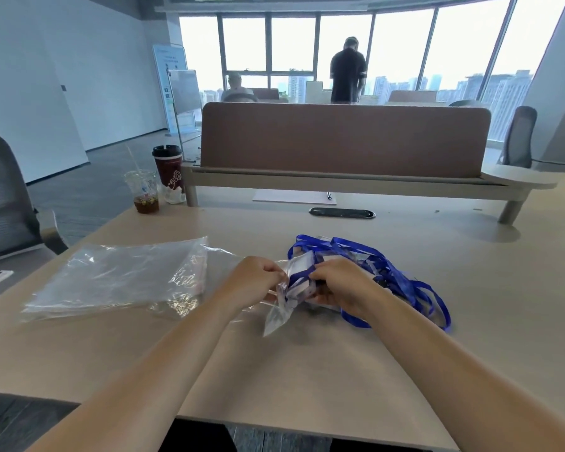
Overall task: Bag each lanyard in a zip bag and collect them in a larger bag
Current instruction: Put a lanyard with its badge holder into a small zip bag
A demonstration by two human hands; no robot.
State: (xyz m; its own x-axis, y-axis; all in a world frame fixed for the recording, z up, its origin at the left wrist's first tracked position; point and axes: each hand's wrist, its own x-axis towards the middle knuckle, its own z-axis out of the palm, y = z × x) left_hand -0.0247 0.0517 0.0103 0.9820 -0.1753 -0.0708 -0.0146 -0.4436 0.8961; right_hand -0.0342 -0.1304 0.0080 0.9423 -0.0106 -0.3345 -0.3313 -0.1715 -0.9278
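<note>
A grey office chair (0,197) is standing off the table's left edge, at about nine o'clock from the hands. On the pale wooden table (307,370) a flat stack of large clear bags (118,275) is lying at about ten o'clock, close to the left hand. Beyond it, toward eleven o'clock at the table's far corner, a clear plastic cup (144,190) holding a little dark drink and a straw is standing just beside a dark red paper cup (168,168) with a black lid.

In the middle, the left hand (255,282) is pinching the mouth of a small zip bag (279,308), its fingers curled tight on the plastic, while the bag's bottom is trailing toward six o'clock. At three o'clock from it, the right hand (340,285) is gripping a folded blue lanyard (299,275) with its white card holder, fingers curled round the bundle at the bag's mouth. The bundle is blurring, so I cannot tell how far inside it is sitting.

At twelve o'clock, a white sheet (294,196) with a pen (329,195) is lying under a raised shelf, a black oval cable port (341,213) is sitting in front of it, and a brown divider panel (343,138) is rising behind. Farther back, a person in a dark shirt (348,73) is standing at the windows.

At two to four o'clock of the right hand, a loose pile of blue lanyards (398,272) is lying on the table, running under that wrist.
</note>
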